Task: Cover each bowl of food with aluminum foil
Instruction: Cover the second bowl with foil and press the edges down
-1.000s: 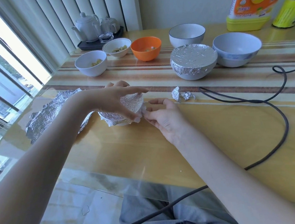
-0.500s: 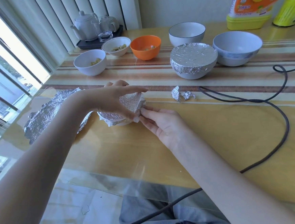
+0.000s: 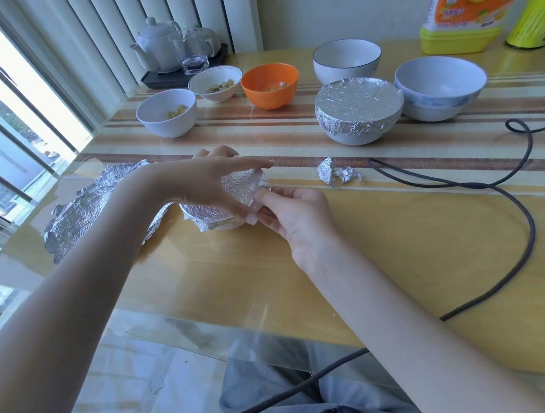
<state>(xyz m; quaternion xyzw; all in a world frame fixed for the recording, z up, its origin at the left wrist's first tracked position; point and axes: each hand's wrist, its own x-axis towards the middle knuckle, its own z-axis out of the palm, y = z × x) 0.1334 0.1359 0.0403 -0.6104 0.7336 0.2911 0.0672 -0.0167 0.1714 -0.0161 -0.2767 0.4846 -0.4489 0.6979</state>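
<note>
You have just one camera, worn on your head. It looks forward and down over your two arms. Your left hand (image 3: 210,185) and right hand (image 3: 293,217) meet near the middle of the picture, quite close to the camera. Past the hands, the table (image 3: 398,245) runs away to a wall. Left of the hands is a window (image 3: 4,136). Below the hands, the picture shows your lap.
</note>
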